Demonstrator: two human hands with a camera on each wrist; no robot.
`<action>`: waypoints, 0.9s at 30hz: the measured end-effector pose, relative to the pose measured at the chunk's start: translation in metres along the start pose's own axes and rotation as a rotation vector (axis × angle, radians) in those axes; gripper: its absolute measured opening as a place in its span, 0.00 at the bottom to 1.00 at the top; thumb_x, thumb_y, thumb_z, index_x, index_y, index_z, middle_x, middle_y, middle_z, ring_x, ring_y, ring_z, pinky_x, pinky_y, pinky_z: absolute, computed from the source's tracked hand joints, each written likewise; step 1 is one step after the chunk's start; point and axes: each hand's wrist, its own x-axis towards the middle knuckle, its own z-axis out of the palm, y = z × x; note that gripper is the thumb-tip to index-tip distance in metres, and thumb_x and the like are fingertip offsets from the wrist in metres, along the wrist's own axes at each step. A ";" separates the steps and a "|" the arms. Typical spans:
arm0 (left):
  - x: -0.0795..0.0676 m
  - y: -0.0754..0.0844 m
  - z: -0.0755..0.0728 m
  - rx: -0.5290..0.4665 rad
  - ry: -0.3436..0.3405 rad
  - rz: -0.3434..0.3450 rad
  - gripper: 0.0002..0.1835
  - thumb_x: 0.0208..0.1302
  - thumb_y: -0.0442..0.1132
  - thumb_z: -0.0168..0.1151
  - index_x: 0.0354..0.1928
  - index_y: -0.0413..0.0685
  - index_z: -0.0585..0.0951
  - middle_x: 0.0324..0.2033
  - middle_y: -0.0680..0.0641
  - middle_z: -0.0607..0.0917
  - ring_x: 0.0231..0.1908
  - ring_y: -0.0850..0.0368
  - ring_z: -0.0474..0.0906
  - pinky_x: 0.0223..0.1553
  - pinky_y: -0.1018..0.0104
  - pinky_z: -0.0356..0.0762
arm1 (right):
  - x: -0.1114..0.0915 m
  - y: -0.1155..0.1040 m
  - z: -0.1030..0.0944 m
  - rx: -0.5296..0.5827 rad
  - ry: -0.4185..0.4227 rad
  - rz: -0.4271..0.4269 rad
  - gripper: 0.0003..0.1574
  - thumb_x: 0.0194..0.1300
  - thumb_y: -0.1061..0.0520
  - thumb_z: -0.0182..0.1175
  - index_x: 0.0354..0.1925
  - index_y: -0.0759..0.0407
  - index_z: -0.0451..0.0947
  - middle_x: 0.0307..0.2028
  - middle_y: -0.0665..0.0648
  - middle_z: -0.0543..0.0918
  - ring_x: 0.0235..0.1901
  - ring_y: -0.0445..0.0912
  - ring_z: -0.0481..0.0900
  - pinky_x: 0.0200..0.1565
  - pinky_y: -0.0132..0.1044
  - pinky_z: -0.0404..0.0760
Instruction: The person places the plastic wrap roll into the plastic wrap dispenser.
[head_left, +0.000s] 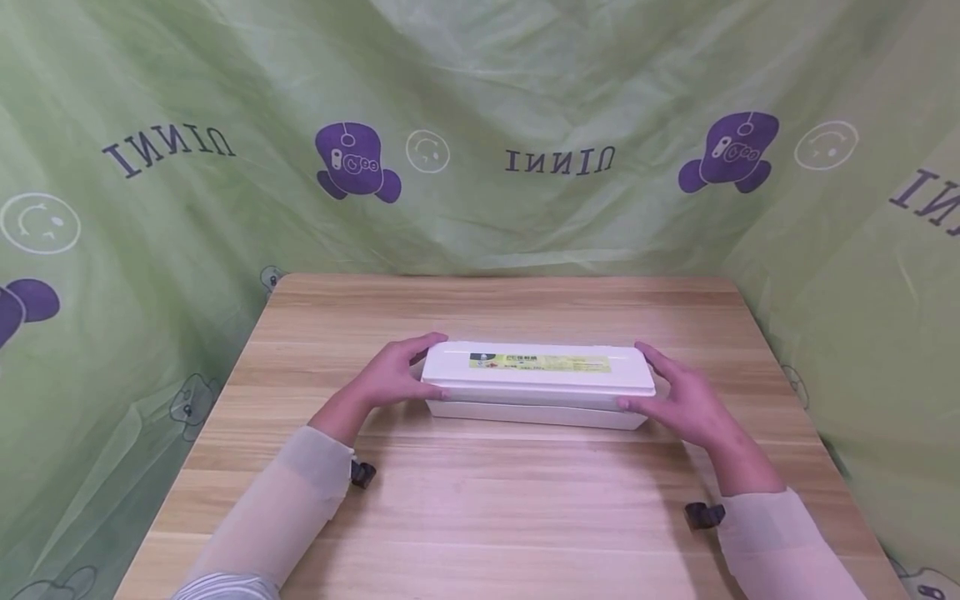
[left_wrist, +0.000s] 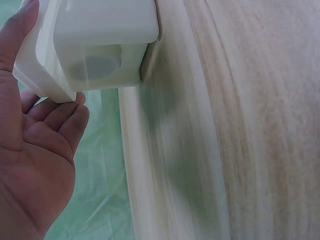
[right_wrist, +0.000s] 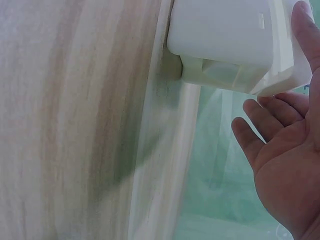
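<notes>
A long white lidded box (head_left: 536, 414) sits crosswise on the wooden table, a yellow-green label (head_left: 540, 362) on top of its lid (head_left: 555, 385). At the box's left end my left hand (head_left: 386, 375) grips the lid, thumb along the front edge and fingertips behind. My right hand (head_left: 693, 404) holds the right end the same way, with its thumb on the front edge. In the left wrist view, fingers curl beneath the rim of the lid (left_wrist: 46, 75). The right wrist view shows fingertips at the lid's rim (right_wrist: 280, 80) and lower fingers spread loosely.
The wood-grain table (head_left: 480, 500) extends around the box to its far edge. Green printed cloth (head_left: 480, 217) hangs behind and along both sides. Small black devices (head_left: 363, 474) are worn at both wrists, over pale sleeves.
</notes>
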 end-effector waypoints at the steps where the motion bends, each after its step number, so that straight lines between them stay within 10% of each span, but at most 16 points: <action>1: 0.000 0.000 0.000 0.002 -0.001 0.001 0.55 0.43 0.64 0.84 0.74 0.51 0.73 0.73 0.49 0.73 0.73 0.47 0.67 0.73 0.50 0.66 | 0.000 0.001 0.001 0.001 0.001 -0.002 0.71 0.54 0.27 0.74 0.83 0.49 0.52 0.71 0.77 0.67 0.69 0.74 0.65 0.65 0.72 0.68; 27: -0.005 -0.001 0.007 0.056 -0.021 0.004 0.58 0.42 0.66 0.83 0.75 0.51 0.72 0.73 0.47 0.72 0.74 0.45 0.66 0.74 0.46 0.64 | -0.009 0.003 0.004 -0.022 0.007 -0.002 0.71 0.54 0.26 0.74 0.83 0.51 0.53 0.71 0.78 0.67 0.68 0.75 0.66 0.65 0.71 0.69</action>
